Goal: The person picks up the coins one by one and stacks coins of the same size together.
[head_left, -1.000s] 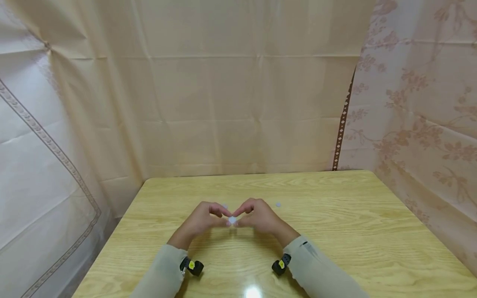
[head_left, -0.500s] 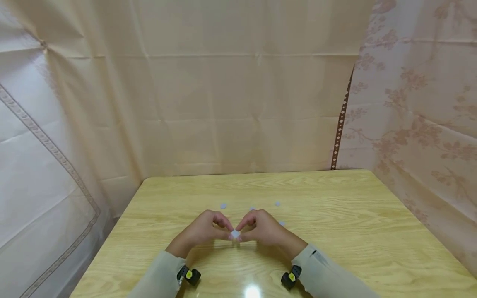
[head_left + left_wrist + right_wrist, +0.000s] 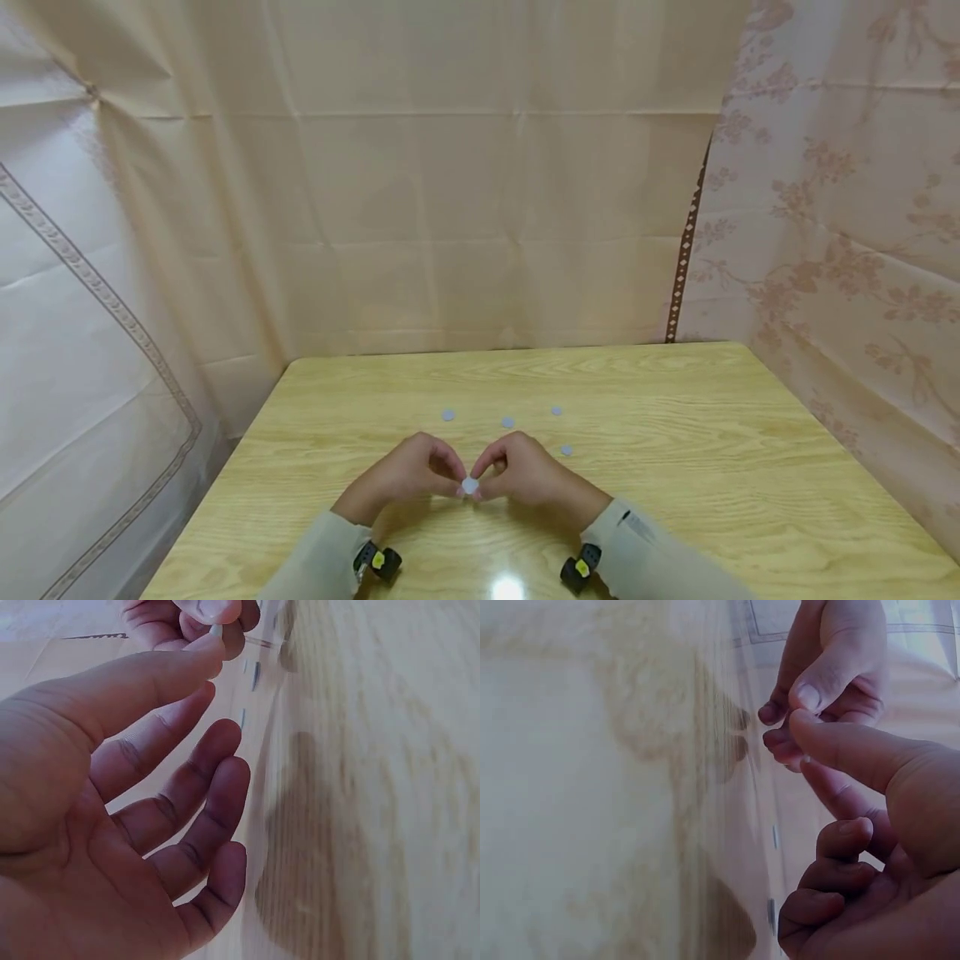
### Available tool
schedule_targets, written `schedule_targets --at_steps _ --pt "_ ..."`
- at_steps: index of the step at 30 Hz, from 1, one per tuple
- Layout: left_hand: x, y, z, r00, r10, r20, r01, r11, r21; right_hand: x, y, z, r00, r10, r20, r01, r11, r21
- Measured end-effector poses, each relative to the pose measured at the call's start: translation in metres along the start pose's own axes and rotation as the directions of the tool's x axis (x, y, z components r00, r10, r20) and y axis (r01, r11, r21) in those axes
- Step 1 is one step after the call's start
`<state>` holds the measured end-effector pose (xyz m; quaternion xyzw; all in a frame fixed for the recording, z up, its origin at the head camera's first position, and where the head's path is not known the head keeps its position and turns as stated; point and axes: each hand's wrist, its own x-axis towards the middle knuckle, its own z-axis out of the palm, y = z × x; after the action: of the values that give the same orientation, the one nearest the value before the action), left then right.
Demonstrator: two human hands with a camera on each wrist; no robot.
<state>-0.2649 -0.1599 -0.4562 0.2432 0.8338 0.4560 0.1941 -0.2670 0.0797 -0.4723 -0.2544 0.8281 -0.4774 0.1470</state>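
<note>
A small white disc (image 3: 470, 485) is pinched between both hands just above the table, near the middle in the head view. My left hand (image 3: 412, 468) holds its left side between thumb and index finger. From the other side, my right hand (image 3: 527, 470) pinches it the same way. The left wrist view catches only a sliver of the disc (image 3: 216, 630) at the fingertips, the rest being covered by thumbs. The other fingers of the left hand (image 3: 150, 787) are loosely bent and hold nothing. In the right wrist view, the fingers hide most of the disc.
Several pale discs lie flat beyond the hands: one disc (image 3: 447, 415) at left, another disc (image 3: 507, 422) in the middle, and two at right, a far disc (image 3: 557, 411) and a nearer disc (image 3: 566, 450). The wooden table (image 3: 712, 483) meets a beige curtain (image 3: 480, 208) behind.
Both hands have drawn back towards the person with the white disc still pinched between them. Discs on the table that the hands covered earlier now show.
</note>
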Motion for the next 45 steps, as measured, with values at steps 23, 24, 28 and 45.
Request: schedule_targets --at_steps 23,24,28,45 --pt "-0.0011 0.0018 0.0038 0.998 -0.062 0.022 0.062 0.998 0.003 -0.0003 0.0003 0.0064 0.999 0.007 0.049 -0.005 0.999 -0.035" --pt "-0.0011 0.0018 0.0038 0.998 -0.063 0.020 0.063 0.998 0.006 -0.0002 0.0002 0.0066 0.999 0.007 0.050 -0.005 0.999 -0.035" --pt "-0.0004 0.0009 0.0043 0.998 -0.067 0.019 0.067 0.998 0.021 0.0004 -0.0003 0.0075 0.999 0.017 0.049 -0.015 0.999 -0.048" --pt "0.0039 -0.0018 0.0069 0.998 -0.063 -0.007 0.064 0.994 0.091 0.0012 -0.0012 0.0084 0.998 0.027 0.063 -0.021 0.996 -0.087"
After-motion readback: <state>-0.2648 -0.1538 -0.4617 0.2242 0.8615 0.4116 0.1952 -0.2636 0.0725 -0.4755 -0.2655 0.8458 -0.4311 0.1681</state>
